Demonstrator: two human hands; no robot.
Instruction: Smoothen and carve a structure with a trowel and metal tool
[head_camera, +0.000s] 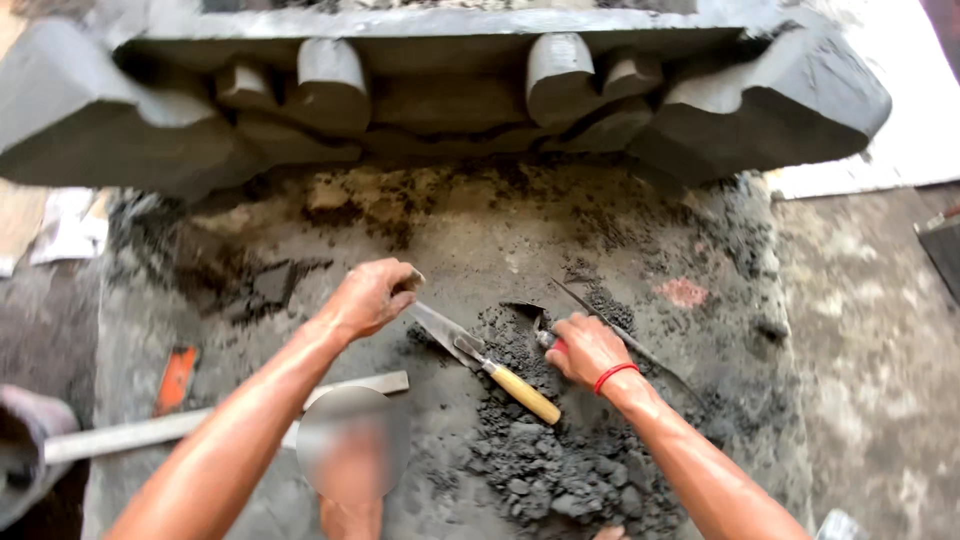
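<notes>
My right hand (585, 348), with a red band at the wrist, is closed around a small dark-bladed trowel (527, 314) whose tip digs into a heap of dark grey mortar crumbs (560, 450). My left hand (368, 296) is curled, pinching a small pale grey piece (412, 281) just above the blade of a second trowel. That second trowel (497, 373) has a yellow wooden handle and lies on the mortar between my hands, untouched. A thin metal strip (640, 352) lies slanted behind my right hand.
A large grey carved cement moulding (450, 90) spans the top. A long grey straightedge (200, 422) and an orange-handled tool (177, 378) lie at the left, with a dark bucket (20, 450) at the left edge. A white sheet (905, 130) lies at the upper right.
</notes>
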